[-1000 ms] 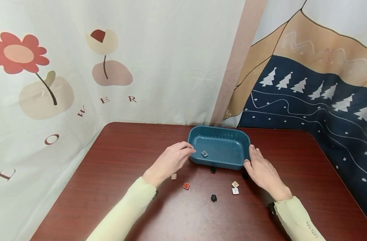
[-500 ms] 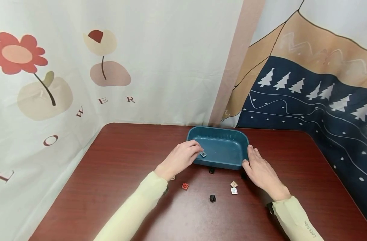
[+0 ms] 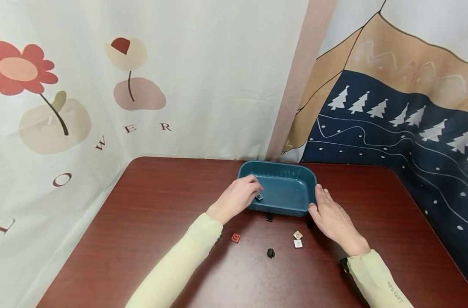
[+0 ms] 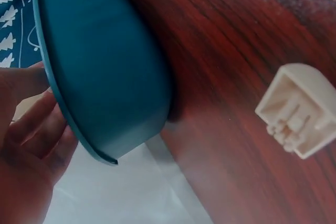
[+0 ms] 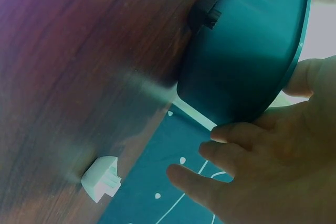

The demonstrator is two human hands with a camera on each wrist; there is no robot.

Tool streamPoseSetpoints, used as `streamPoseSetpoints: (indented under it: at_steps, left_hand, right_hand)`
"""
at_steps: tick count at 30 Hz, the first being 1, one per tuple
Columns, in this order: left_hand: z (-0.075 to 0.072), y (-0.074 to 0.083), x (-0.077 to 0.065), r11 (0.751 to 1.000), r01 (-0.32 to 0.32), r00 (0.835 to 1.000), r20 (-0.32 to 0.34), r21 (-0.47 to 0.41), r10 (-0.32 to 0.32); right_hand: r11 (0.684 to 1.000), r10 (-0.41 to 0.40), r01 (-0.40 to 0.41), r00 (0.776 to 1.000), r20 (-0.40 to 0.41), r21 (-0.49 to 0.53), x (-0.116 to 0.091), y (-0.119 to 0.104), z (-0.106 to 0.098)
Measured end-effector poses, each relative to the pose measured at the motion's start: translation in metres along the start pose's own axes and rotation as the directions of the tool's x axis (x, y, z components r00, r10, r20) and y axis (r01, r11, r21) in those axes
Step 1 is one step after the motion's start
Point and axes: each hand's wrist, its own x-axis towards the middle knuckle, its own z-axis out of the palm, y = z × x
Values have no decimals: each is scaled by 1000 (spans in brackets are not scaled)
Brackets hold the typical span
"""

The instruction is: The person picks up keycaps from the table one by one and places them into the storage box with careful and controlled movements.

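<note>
A blue-green plastic bin (image 3: pixel 280 210) stands at the table's far edge. My left hand (image 3: pixel 236 196) reaches over its left end with bent fingers, fingertips inside, close to a small grey keycap (image 3: pixel 260 197). In the left wrist view a pale patch shows behind the fingers (image 4: pixel 44 124); I cannot tell whether they hold anything. My right hand (image 3: pixel 335 220) rests against the bin's right end, fingers extended along the outer wall and thumb at the front corner. Near the left forearm, a beige keycap (image 4: pixel 310 103) lies with its hollow underside showing.
Before the bin lie a red keycap (image 3: pixel 235 238), a black one (image 3: pixel 270 253), a beige one (image 3: pixel 297 235) and a white one (image 3: pixel 298 244). More black keycaps (image 3: pixel 269 217) sit close to the bin's front wall. Printed curtains (image 3: pixel 203 85) hang behind the table.
My left hand has moved right, from the bin's left rim to over its inside, beside the grey keycap. Its forearm now covers the beige keycap on the left. The right hand stays put.
</note>
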Motion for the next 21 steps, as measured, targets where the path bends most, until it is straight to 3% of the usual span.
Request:
streamPoseSetpoints:
  at_steps: [9,21]
  left_hand:
    - [3,-6,14,992,79,984,152,98,-94]
    - [7,-3,22,978,135,967,196,158,-165]
  right_hand:
    - [1000,-5,5,1000,-6,1,1,-1,-2]
    - [1000,8,-8,1000,6,5,1,-2,-2]
